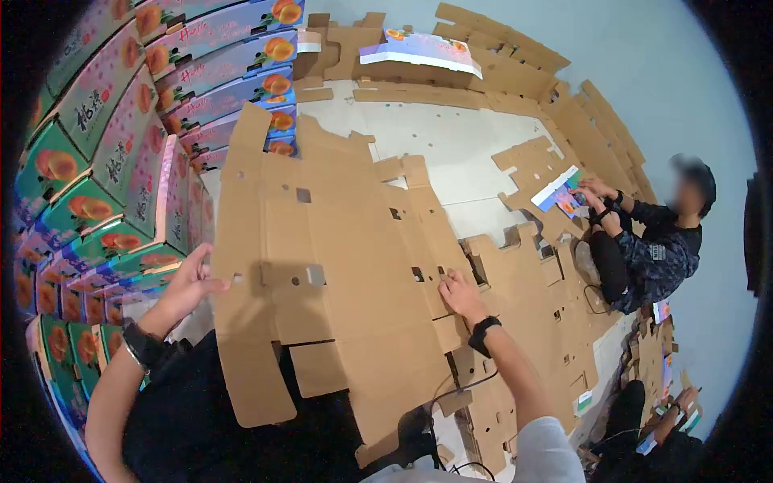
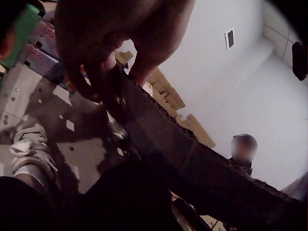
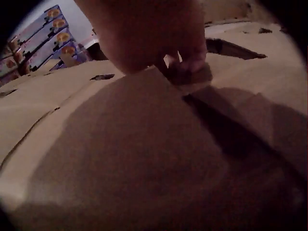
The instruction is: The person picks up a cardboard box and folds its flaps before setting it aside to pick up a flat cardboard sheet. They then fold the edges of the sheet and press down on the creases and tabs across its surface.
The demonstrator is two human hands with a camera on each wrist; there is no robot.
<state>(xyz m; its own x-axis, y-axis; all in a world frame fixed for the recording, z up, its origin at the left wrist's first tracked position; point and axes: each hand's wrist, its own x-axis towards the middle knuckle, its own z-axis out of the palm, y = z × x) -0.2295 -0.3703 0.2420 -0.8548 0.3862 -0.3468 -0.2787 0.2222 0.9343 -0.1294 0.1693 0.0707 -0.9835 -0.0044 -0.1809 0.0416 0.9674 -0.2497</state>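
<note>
A large flat brown cardboard box blank (image 1: 378, 274) with cut-out slots and flaps spans the space before me, over my lap. My left hand (image 1: 192, 282) grips its left edge. In the left wrist view, the thumb and fingers of that hand (image 2: 120, 38) lie on either side of the cardboard's dark edge (image 2: 173, 139). On the right side, my right hand (image 1: 463, 296) holds the blank near a slot by its edge, fingers curled. The right wrist view shows these fingers (image 3: 190, 65) bent down at the cardboard (image 3: 130, 139), their tips partly hidden.
Stacked printed peach boxes (image 1: 121, 161) stand close on the left. More cardboard blanks (image 1: 531, 298) lie to the right and along the wall. A seated person (image 1: 652, 241) handles a printed piece (image 1: 560, 191) at right; another person (image 1: 644, 427) sits lower right. A black cable (image 1: 435, 402) runs nearby.
</note>
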